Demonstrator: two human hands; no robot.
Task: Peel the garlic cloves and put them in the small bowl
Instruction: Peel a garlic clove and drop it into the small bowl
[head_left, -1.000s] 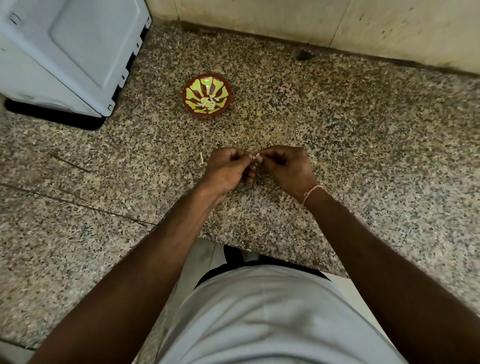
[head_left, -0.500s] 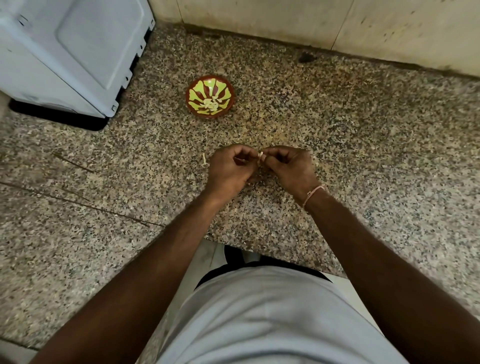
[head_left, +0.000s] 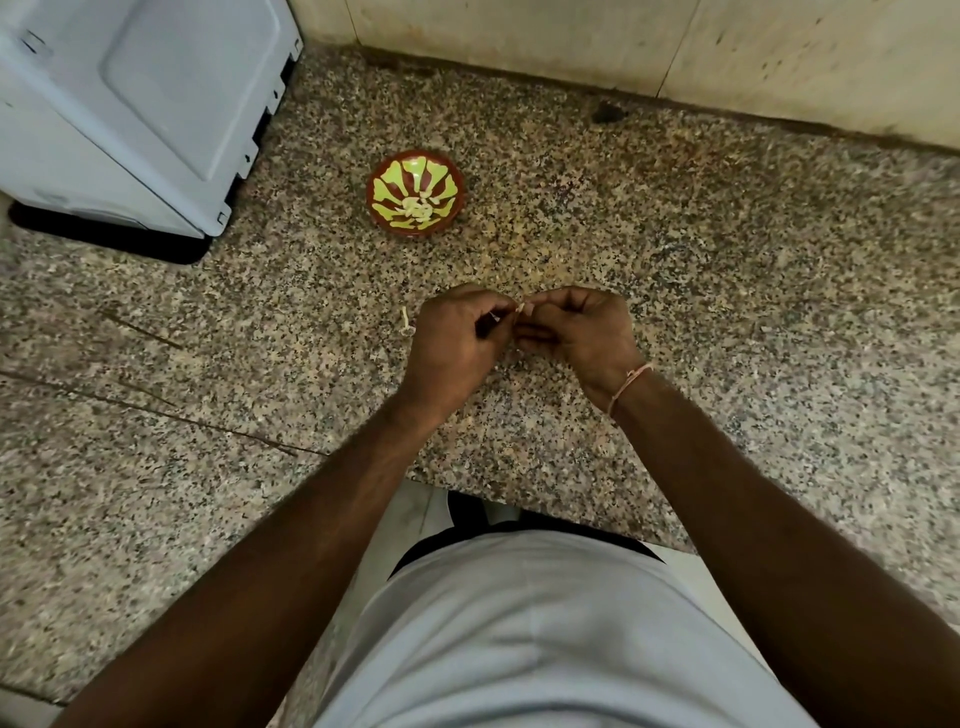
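My left hand (head_left: 452, 343) and my right hand (head_left: 576, 330) meet fingertip to fingertip above the speckled granite counter. Both pinch one small pale garlic clove (head_left: 521, 307), mostly hidden by the fingers. Farther back and to the left stands the small bowl (head_left: 382, 179), red-brown with yellow-green petals, with a few pale peeled cloves (head_left: 414, 209) lying at its bottom. A thin pale scrap of garlic skin (head_left: 405, 319) lies on the counter just left of my left hand.
A light blue-grey appliance (head_left: 135, 104) fills the back left corner. A tiled wall (head_left: 623, 47) closes the back. The counter's front edge (head_left: 545, 499) runs just before my body. Thin cracks (head_left: 156, 410) cross the granite at left.
Both hands stay together on the clove, with only small finger movements. The view has shifted slightly.
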